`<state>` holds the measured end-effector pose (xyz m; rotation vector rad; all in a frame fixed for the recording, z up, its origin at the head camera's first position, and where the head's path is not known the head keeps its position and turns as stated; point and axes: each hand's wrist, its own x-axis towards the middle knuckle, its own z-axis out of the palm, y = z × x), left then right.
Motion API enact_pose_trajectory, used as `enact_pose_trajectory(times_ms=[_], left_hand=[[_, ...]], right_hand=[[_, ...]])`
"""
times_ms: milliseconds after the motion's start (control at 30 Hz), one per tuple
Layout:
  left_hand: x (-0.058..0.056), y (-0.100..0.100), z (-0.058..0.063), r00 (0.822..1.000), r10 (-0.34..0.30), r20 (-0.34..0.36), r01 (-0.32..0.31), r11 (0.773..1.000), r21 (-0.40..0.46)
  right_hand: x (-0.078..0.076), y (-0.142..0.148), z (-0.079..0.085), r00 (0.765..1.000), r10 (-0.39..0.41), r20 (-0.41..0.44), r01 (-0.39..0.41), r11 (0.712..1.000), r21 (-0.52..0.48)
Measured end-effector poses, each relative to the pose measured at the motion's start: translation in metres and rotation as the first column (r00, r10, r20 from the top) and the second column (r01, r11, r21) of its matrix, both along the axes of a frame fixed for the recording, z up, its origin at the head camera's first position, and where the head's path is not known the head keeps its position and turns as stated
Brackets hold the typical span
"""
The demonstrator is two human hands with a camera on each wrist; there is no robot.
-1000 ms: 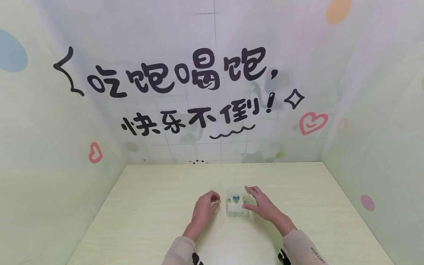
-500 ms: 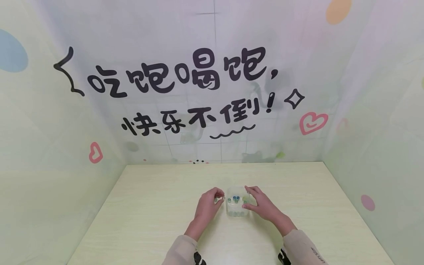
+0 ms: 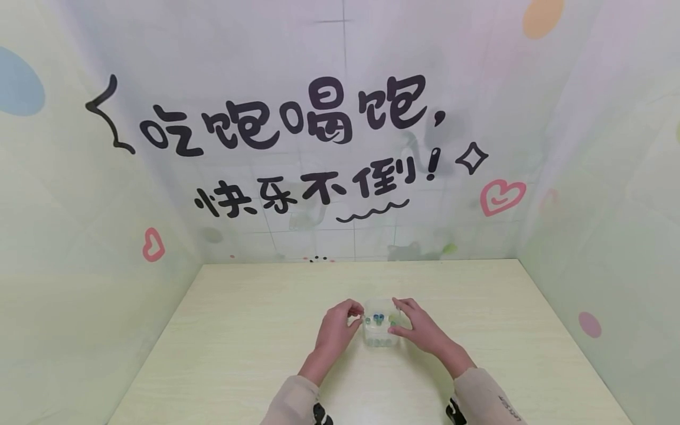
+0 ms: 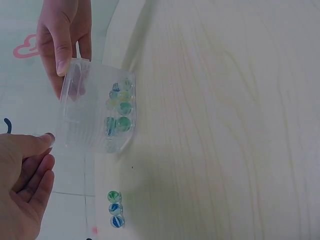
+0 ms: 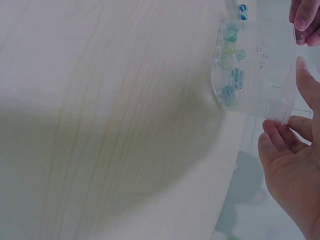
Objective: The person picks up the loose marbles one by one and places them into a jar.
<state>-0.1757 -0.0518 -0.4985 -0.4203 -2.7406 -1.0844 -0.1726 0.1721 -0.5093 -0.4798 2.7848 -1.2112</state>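
Observation:
A clear plastic box stands on the table with several blue, green and pale glass marbles at its bottom. My right hand grips the box's right side, thumb and fingers spread along the rim. At the opposite edge, my left hand pinches a clear marble between thumb and fingertips, mostly hidden by the fingers. Outside the box, a short row of 3 blue and green marbles lies on the table; my left hand hides them in the head view.
The pale wood-grain table runs back to a printed wall sheet with black lettering. Similar sheets rise at the left and right sides. Beige sleeves cover both forearms.
My left hand has moved right and slightly up with the marble, from beside the box to its left rim. My right hand and the box have stayed in place.

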Motion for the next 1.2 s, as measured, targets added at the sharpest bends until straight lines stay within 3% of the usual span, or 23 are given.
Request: enact_pose_trajectory(times_ms=[333, 700, 1200], left_hand=[[0.0011, 0.0034, 0.0005, 0.999, -0.013, 0.034, 0.013, 1.0, 0.012], [0.0017, 0.0056, 0.0003, 0.999, -0.035, -0.005, 0.035, 0.999, 0.006], [0.0006, -0.0009, -0.0003, 1.0, -0.009, 0.005, 0.009, 1.0, -0.004]], right_hand=[[0.0005, -0.0004, 0.0006, 1.0, 0.008, 0.006, -0.008, 1.0, -0.008], [0.0005, -0.0003, 0.0004, 1.0, 0.013, -0.009, -0.013, 1.0, 0.001], [0.0007, -0.0001, 0.0002, 1.0, 0.004, -0.005, -0.004, 1.0, -0.001]])
